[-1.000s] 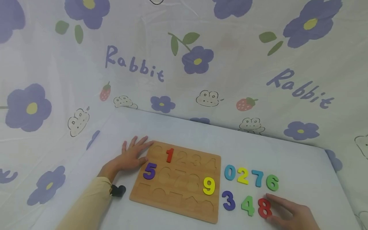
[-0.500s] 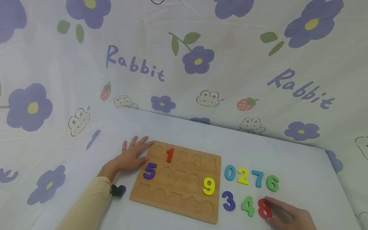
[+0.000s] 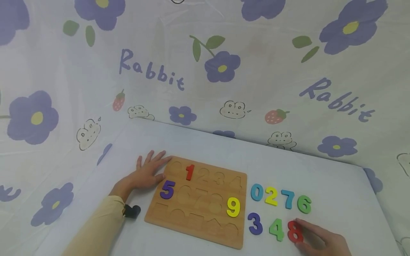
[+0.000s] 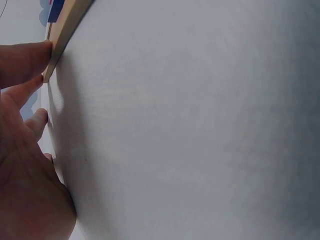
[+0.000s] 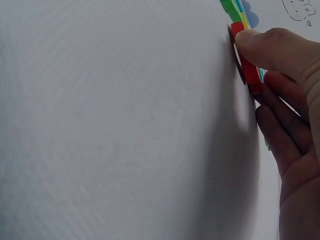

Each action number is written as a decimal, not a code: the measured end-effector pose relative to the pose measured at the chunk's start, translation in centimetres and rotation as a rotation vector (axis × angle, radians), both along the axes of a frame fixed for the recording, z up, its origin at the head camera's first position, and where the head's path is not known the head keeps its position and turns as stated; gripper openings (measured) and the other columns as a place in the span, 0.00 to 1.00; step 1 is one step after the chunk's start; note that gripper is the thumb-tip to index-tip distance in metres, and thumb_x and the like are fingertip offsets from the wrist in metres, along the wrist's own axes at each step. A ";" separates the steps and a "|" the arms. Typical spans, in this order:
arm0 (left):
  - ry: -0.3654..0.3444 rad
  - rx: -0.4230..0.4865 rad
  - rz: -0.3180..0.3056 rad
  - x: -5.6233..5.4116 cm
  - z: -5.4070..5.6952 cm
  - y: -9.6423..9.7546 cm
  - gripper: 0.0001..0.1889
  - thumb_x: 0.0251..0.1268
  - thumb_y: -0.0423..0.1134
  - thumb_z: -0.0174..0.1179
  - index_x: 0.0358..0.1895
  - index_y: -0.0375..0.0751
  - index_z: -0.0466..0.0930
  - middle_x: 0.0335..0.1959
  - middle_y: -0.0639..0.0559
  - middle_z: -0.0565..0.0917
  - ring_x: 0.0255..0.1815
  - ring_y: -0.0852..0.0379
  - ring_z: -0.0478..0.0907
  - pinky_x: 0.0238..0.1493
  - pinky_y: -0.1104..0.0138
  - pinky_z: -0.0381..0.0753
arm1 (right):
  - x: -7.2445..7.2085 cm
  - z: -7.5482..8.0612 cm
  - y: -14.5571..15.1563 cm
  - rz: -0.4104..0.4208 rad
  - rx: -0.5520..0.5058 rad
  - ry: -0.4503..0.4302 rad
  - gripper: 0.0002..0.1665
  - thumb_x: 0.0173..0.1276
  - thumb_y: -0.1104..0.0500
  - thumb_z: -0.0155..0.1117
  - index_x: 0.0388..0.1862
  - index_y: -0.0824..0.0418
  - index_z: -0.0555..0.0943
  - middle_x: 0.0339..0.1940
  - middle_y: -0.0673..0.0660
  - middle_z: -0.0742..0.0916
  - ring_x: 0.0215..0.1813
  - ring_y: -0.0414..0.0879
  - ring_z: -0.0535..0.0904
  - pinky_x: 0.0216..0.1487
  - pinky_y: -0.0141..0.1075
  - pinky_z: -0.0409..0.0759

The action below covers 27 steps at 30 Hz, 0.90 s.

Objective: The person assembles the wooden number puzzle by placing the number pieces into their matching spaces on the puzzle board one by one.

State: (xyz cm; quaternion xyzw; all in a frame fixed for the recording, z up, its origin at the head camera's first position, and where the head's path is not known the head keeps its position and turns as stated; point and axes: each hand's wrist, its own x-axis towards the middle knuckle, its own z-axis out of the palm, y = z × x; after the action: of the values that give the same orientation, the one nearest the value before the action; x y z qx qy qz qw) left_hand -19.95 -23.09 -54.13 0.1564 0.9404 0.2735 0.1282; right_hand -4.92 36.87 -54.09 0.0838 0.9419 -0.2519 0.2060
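My left hand [image 3: 145,176] lies with spread, straight fingers at the upper left corner of the wooden number board [image 3: 195,224]. Its thumb and index fingertip touch the board's edge, and the left wrist view shows the thumb against that edge [image 4: 75,20]. The board carries a red number 1 [image 3: 189,172], a purple 5 [image 3: 167,190] and a yellow 9 [image 3: 233,207]. Right of the board, my right hand [image 3: 325,240] pinches a red number 8 [image 3: 295,232] between thumb and fingers. In the right wrist view the red 8 [image 5: 251,72] looks tilted, one edge near the white surface.
Loose numbers lie right of the board: a blue 0 [image 3: 257,192], yellow 2 [image 3: 271,196], blue 7 [image 3: 288,198], green 6 [image 3: 304,204], purple 3 [image 3: 255,223] and green 4 [image 3: 277,229]. A patterned curtain [image 3: 262,78] hangs behind the white table [image 3: 192,138].
The right hand's index finger has come in to the top of the red 8, so the fingers now grip it. The left hand and the board keep their places.
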 end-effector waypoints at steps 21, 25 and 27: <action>-0.005 -0.002 -0.011 -0.1 0.0 -0.1 0.37 0.82 0.44 0.60 0.89 0.54 0.60 0.93 0.40 0.48 0.91 0.25 0.29 0.81 0.23 0.19 | 0.4 7.0 -5.2 0.090 0.096 0.212 0.54 0.67 0.33 0.80 0.82 0.59 0.75 0.68 0.67 0.88 0.70 0.72 0.82 0.63 0.72 0.83; -0.008 -0.007 -0.006 0.0 0.1 -0.2 0.37 0.82 0.43 0.60 0.89 0.53 0.60 0.93 0.40 0.48 0.91 0.25 0.29 0.81 0.24 0.19 | 0.6 7.9 -7.4 0.109 0.085 0.462 0.46 0.63 0.44 0.87 0.75 0.61 0.82 0.61 0.64 0.92 0.63 0.68 0.88 0.60 0.70 0.86; -0.009 -0.009 -0.007 0.0 0.1 -0.2 0.37 0.82 0.43 0.60 0.89 0.53 0.60 0.93 0.40 0.48 0.91 0.25 0.29 0.81 0.24 0.20 | 0.5 8.3 -8.6 0.116 0.064 0.551 0.44 0.60 0.47 0.89 0.72 0.60 0.84 0.60 0.61 0.93 0.60 0.66 0.90 0.57 0.68 0.88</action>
State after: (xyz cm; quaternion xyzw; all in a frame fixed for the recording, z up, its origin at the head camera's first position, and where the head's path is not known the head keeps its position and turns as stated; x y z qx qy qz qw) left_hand -19.99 -23.26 -54.07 0.1577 0.9405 0.2693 0.1342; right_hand -4.42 28.26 -45.77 -0.0355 0.9731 -0.2229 -0.0463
